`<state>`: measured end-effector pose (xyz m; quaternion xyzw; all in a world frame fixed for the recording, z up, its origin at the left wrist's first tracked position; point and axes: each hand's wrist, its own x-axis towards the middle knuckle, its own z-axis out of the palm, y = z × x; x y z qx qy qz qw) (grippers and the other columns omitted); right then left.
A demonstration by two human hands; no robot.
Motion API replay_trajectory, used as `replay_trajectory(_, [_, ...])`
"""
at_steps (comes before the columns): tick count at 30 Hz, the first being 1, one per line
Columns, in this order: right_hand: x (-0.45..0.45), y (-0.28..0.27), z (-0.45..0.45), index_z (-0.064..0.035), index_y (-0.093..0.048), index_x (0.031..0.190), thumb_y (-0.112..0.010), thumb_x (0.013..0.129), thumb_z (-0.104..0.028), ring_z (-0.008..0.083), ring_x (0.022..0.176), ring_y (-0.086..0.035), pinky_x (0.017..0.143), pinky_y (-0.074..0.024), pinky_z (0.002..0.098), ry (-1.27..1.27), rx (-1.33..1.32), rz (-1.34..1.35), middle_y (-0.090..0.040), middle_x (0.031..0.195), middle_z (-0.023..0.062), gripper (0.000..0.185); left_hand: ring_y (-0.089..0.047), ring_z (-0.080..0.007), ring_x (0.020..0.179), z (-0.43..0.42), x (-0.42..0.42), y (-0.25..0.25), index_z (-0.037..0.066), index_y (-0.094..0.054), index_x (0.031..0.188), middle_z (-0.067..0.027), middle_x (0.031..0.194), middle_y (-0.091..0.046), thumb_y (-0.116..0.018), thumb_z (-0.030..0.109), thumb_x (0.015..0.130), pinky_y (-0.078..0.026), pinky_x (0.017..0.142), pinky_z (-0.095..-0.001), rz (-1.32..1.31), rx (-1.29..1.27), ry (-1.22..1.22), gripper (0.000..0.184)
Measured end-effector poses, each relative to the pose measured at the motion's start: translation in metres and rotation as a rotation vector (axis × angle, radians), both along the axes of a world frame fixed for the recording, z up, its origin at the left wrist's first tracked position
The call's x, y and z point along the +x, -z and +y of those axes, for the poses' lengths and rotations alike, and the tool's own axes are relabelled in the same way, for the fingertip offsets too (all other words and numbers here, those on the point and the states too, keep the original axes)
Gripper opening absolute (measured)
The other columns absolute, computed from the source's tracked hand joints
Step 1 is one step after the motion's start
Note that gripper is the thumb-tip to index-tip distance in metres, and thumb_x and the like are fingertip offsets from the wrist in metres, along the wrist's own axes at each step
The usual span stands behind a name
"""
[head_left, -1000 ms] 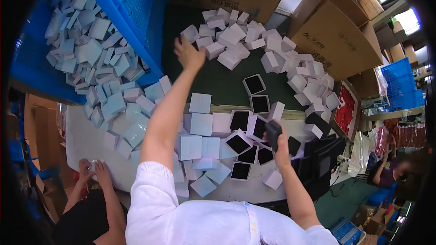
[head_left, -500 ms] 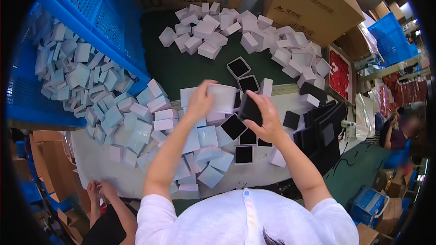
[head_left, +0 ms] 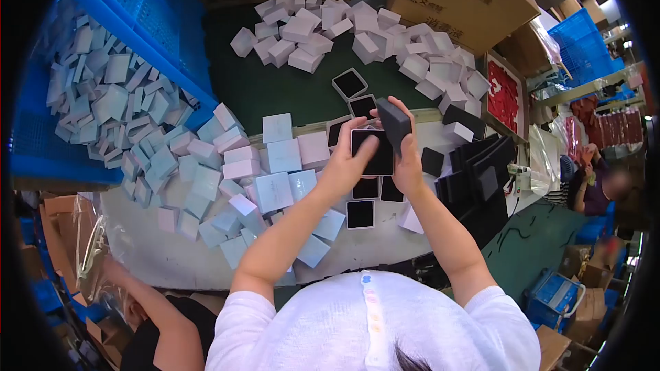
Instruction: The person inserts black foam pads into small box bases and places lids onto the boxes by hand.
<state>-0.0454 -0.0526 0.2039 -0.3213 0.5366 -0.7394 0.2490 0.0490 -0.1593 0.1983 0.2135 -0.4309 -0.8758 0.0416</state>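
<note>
My left hand (head_left: 348,163) grips a small white box (head_left: 353,139) from its left side. A black foam insert (head_left: 378,159) fills the box's open face, and my left thumb lies on the foam. My right hand (head_left: 408,159) is against the box's right side and is closed around a dark foam block (head_left: 394,122), which stands tilted above the box. Close around my hands lie other open white boxes with black inserts, such as one box (head_left: 360,214) nearer me and another box (head_left: 350,83) farther off.
Closed pale boxes (head_left: 273,191) cover the table's left side, beside a tipped blue crate (head_left: 148,24) full of more. White box parts (head_left: 302,29) are heaped at the back. Black foam sheets (head_left: 474,178) lie at right. A co-worker's arm (head_left: 148,295) reaches near clear plastic at lower left.
My hands have come together. The white box in my left hand now shows black foam in its open face. The co-worker's arm at lower left has moved, and clear plastic now shows there.
</note>
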Motion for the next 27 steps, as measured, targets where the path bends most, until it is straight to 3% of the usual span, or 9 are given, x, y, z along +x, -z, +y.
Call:
replay_trajectory(2, [-0.003, 0.003, 0.001, -0.0066, -0.030, 0.144, -0.041, 0.094, -0.061, 0.0190, 0.121, -0.048, 0.104, -0.0352, 0.0343, 0.029, 0.001, 0.006, -0.050, 0.131, 0.0122, 0.075, -0.064, -0.0312, 0.100, 0.004, -0.002, 0.013, 0.012, -0.041, 0.131, -0.0142, 0.125, -0.056, -0.070, 0.017, 0.084, -0.053, 0.083, -0.0374, 0.036, -0.882, -0.118, 0.056])
replay_trajectory(3, [-0.006, 0.005, 0.003, -0.0069, -0.030, 0.145, -0.041, 0.094, -0.061, 0.0192, 0.120, -0.048, 0.104, -0.0347, 0.0344, 0.042, -0.062, -0.119, -0.051, 0.129, 0.0121, 0.075, -0.059, -0.0345, 0.109, -0.002, -0.004, 0.008, 0.011, -0.040, 0.133, -0.0190, 0.126, -0.055, -0.077, 0.013, 0.073, -0.043, 0.097, -0.0381, 0.004, -0.652, -0.007, 0.070])
replay_trajectory(6, [-0.024, 0.017, 0.017, -0.0077, -0.032, 0.145, -0.035, 0.099, -0.054, 0.0177, 0.116, -0.050, 0.102, -0.0353, 0.0327, 0.131, -0.103, -0.236, -0.054, 0.125, 0.0115, 0.065, -0.049, -0.0328, 0.122, -0.034, -0.016, 0.000, 0.007, -0.037, 0.139, -0.0210, 0.129, -0.051, -0.078, 0.021, 0.074, -0.040, 0.100, -0.0397, 0.053, -0.790, 0.346, 0.079])
replay_trajectory(9, [-0.031, 0.039, 0.049, -0.0070, -0.034, 0.144, -0.035, 0.099, -0.052, 0.0182, 0.116, -0.051, 0.099, -0.0381, 0.0327, 0.197, 0.057, -0.269, -0.055, 0.123, 0.0109, 0.063, -0.051, -0.0366, 0.113, -0.106, -0.073, 0.047, 0.004, -0.049, 0.129, -0.0203, 0.118, -0.051, -0.071, 0.009, 0.072, -0.043, 0.097, -0.0408, 0.173, -1.394, -0.093, 0.061])
replay_trajectory(13, [-0.022, 0.053, 0.068, -0.0056, -0.033, 0.143, -0.036, 0.099, -0.051, 0.0196, 0.114, -0.051, 0.095, -0.0419, 0.0343, 0.205, 0.093, -0.306, -0.053, 0.123, 0.0104, 0.063, -0.041, -0.0378, 0.123, -0.183, -0.132, 0.133, 0.015, -0.040, 0.136, -0.0154, 0.134, -0.039, -0.075, 0.006, 0.067, -0.043, 0.097, -0.0486, -0.375, -1.937, -0.208, 0.077])
replay_trajectory(21, [-0.018, 0.053, 0.081, -0.0075, -0.035, 0.142, -0.033, 0.099, -0.052, 0.0210, 0.112, -0.052, 0.093, -0.0437, 0.0379, 0.203, 0.113, -0.310, -0.055, 0.121, 0.0107, 0.062, -0.051, -0.0361, 0.112, -0.196, -0.120, 0.150, 0.009, -0.056, 0.116, -0.0168, 0.120, -0.050, -0.071, 0.034, 0.078, -0.047, 0.085, -0.0478, -0.451, -1.767, -0.130, 0.048])
replay_trajectory(24, [-0.017, 0.048, 0.073, -0.0066, -0.037, 0.141, -0.039, 0.100, -0.044, 0.0190, 0.112, -0.052, 0.093, -0.0430, 0.0337, 0.164, 0.175, -0.180, -0.054, 0.122, 0.0097, 0.056, -0.060, -0.0354, 0.092, -0.181, -0.088, 0.118, 0.002, -0.064, 0.099, -0.0195, 0.096, -0.062, -0.058, 0.047, 0.088, -0.048, 0.080, -0.0451, -0.455, -1.396, -0.394, 0.047])
replay_trajectory(26, [-0.013, 0.039, 0.057, -0.0057, -0.039, 0.140, -0.044, 0.098, -0.034, 0.0181, 0.113, -0.050, 0.095, -0.0412, 0.0315, 0.211, 0.321, 0.193, -0.053, 0.124, 0.0100, 0.051, -0.064, -0.0351, 0.075, -0.155, -0.056, 0.080, -0.003, -0.066, 0.083, -0.0200, 0.074, -0.064, -0.049, 0.054, 0.093, -0.047, 0.074, -0.0436, -0.532, -0.783, -0.423, 0.060])
replay_trajectory(27, [-0.009, 0.027, 0.047, -0.0050, -0.041, 0.139, -0.045, 0.096, -0.024, 0.0176, 0.115, -0.049, 0.098, -0.0393, 0.0317, 0.223, 0.313, 0.259, -0.050, 0.129, 0.0100, 0.047, -0.063, -0.0318, 0.068, -0.151, -0.045, 0.095, -0.005, -0.065, 0.075, -0.0201, 0.067, -0.063, -0.043, 0.057, 0.095, -0.046, 0.068, -0.0408, -0.497, -0.913, -0.460, 0.069])
